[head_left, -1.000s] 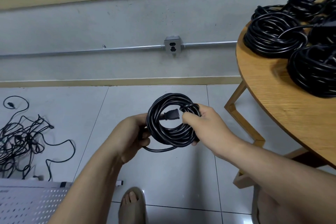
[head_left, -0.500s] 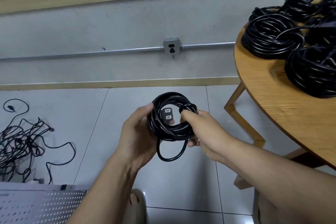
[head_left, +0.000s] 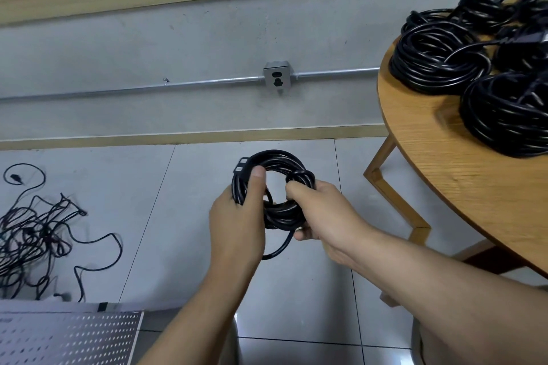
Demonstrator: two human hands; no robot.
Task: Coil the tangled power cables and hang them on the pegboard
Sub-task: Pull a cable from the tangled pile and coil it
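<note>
Gripping black cable coil (head_left: 280, 157) w/ left hand (head_left: 237, 222), thumb clamped over; right hand (head_left: 326, 213) pinching right-side wrap to stop loops springing.

Single head-worn wide-angle view, facing forward and down. Left hand (head_left: 237, 222) and right hand (head_left: 326, 210) sit close, near centre; floor (head_left: 142, 187), wall (head_left: 178, 47) and tabletop (head_left: 444, 163) lie beyond.

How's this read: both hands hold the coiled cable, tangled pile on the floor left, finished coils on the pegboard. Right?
One slip: the head view shows the finished coils on the round wooden table, not the pegboard. The rest stands.
</note>
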